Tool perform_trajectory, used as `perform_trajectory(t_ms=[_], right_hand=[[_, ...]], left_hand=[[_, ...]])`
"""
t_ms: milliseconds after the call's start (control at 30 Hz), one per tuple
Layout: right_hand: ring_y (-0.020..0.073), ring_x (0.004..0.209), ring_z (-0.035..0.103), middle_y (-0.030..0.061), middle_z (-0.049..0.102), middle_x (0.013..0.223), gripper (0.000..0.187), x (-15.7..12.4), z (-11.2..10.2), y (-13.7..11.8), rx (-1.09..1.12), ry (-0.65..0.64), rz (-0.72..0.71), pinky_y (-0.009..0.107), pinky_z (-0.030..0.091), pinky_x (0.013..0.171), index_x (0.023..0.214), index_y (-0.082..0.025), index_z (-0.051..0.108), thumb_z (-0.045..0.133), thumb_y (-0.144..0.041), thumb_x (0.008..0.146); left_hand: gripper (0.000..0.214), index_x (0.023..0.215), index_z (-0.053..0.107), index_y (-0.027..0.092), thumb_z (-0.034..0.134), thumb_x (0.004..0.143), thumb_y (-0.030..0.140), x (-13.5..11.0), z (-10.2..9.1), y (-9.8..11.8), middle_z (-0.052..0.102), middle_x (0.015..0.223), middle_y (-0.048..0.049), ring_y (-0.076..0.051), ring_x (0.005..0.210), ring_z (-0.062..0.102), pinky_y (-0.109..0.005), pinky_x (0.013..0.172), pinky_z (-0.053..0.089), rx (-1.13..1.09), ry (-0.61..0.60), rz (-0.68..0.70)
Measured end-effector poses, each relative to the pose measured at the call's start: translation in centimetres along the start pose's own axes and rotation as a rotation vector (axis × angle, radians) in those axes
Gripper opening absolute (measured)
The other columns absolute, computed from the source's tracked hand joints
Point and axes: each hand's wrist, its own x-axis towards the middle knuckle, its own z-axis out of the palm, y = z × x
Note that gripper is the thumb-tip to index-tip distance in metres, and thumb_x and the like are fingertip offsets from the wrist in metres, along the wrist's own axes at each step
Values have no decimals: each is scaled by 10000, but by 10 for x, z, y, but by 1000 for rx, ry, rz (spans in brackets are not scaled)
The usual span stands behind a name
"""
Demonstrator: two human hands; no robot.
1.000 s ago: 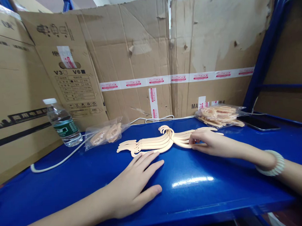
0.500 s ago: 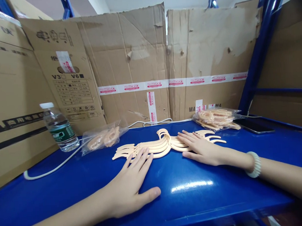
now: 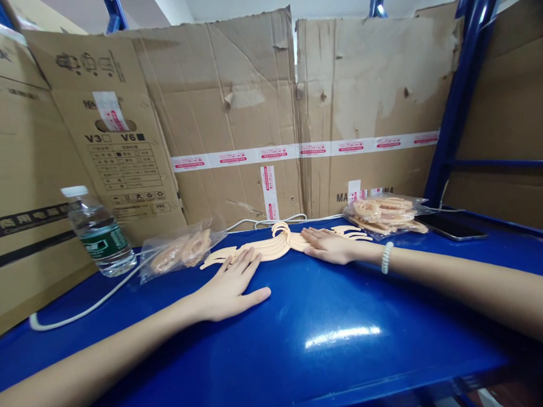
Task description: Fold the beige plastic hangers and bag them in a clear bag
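So, both bare hands are out over the blue desk (image 3: 269, 365), and there in front of them is the batch of peach clothes hangers (image 3: 269, 250), lying flat near the middle of the far edge. The hangers overlap in a close fan, hooks bunched together and pointing at that far edge. The left hand (image 3: 224, 292) is palm down and opened out, fingertips resting across the hangers' left arms, thumb stretched well away over bare desk. Over on the other half, the right hand (image 3: 330, 247) lies flat and uncurled on the right arms, gripping nothing; a pale beaded bracelet (image 3: 386, 258) circles its wrist.

Look left, and a clear bag (image 3: 179, 252) of peach pieces sits just beside the hanger tips, with a water bottle (image 3: 103, 242) standing beyond it by the far left corner. A white cable (image 3: 47, 327) loops out towards the left edge. Across to the right, another clear bag (image 3: 384, 213), piled fuller, lies by the far edge, and a dark phone (image 3: 450, 226) rests near the far right corner. Cardboard sheets (image 3: 232, 121) stand upright along the back.
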Motion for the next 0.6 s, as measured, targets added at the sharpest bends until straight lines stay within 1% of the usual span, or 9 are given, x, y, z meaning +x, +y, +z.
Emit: perform_trajectory(t_ms=[133, 267, 333, 433, 500, 600], right_hand=[[337, 1435, 155, 208, 177, 1547, 806, 11, -1, 4, 4, -27, -8, 526, 165, 1164, 1499, -3, 188, 189, -593, 951], [332, 1436, 166, 221, 188, 1542, 814, 10, -2, 4, -28, -21, -13, 526, 171, 1162, 1497, 7, 184, 180, -599, 952], [333, 1436, 164, 216, 192, 1542, 791, 8, -3, 2, -65, 16, -18, 531, 170, 1161, 1496, -3, 201, 184, -584, 960], [337, 1435, 165, 218, 211, 1537, 760, 2, -3, 0, -140, 112, -76, 528, 149, 1167, 1490, -12, 235, 225, -564, 968], [339, 1431, 182, 220, 230, 1532, 758, -3, -3, -2, -174, 160, -120, 529, 146, 1170, 1487, -18, 247, 265, -566, 964], [339, 1423, 216, 207, 261, 1526, 735, -15, -4, -6, -183, 185, -158, 541, 178, 1162, 1482, -43, 279, 312, -561, 961]], left_hand=[[840, 1511, 206, 137, 368, 886, 673, 6, -1, -9, 83, 1562, -148, -324, 1452, 27, -516, 1163, 46, -12, -10, -12], [834, 1508, 215, 138, 416, 883, 652, 6, -1, -9, 90, 1559, -145, -334, 1453, 45, -531, 1161, 39, -51, 12, -9], [823, 1509, 210, 130, 414, 893, 636, 5, -1, -7, 86, 1560, -141, -338, 1454, 52, -536, 1160, 37, -39, 30, -1], [780, 1510, 204, 124, 381, 922, 604, 2, 0, -5, 102, 1565, -130, -328, 1456, 73, -529, 1167, 45, 14, 55, 35], [721, 1511, 220, 160, 369, 941, 576, 0, 1, -4, 140, 1568, -109, -314, 1457, 102, -529, 1170, 58, 54, 76, 79], [634, 1501, 262, 228, 366, 960, 543, -2, 1, -2, 226, 1563, -73, -295, 1450, 166, -546, 1170, 103, 98, 80, 132]])
